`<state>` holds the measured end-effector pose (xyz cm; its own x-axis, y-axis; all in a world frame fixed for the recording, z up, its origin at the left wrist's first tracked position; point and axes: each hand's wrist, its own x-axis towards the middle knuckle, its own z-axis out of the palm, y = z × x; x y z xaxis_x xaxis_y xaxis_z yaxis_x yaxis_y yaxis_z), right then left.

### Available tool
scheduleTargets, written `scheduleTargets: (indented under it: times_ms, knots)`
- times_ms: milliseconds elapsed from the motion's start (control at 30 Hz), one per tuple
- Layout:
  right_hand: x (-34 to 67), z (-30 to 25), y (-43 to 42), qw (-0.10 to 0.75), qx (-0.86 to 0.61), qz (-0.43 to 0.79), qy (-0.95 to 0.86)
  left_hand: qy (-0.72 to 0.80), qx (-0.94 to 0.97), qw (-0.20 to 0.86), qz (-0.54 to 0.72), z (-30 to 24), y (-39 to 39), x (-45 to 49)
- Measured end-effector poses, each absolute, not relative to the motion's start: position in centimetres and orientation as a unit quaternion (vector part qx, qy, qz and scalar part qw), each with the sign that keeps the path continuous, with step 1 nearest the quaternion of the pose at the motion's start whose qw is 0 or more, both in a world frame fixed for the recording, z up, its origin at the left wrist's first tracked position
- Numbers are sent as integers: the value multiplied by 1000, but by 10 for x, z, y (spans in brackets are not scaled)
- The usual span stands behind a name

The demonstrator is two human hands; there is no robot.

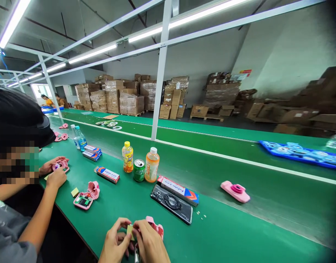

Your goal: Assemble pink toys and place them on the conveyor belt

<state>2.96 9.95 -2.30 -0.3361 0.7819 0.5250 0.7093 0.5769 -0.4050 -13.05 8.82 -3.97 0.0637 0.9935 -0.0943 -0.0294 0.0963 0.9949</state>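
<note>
One yellow pad (130, 231) pinched in left hand (117, 241); right hand (153, 241) at its edge, grip unclear. One green can (138, 171), one phone (171, 204). Pad small, squarish, pale.

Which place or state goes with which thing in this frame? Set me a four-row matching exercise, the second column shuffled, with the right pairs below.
Things
1. Green metal can
2. Small yellow rectangular piece in the foreground
3. Shallow blue tray
4. Dark glossy phone with a round ring

Places or states
A. At the far right, holding light-blue pieces
B. Lying along a long red, white and blue box
C. Between a yellow-capped bottle and a white-capped orange bottle
D. At the fingers of the person's left hand and right hand

Pairs: 1-C, 2-D, 3-A, 4-B
</note>
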Motion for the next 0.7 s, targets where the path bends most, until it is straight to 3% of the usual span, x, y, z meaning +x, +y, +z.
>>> scheduleTargets:
  times_ms: [467, 700]
  knots:
    - [16, -15, 101, 333, -480, 27, -811, 484, 449, 538, 524, -48, 78, -125]
    - [3, 4, 78, 268, -453, -63, -848, 509, 435, 537, 513, -24, 76, -134]
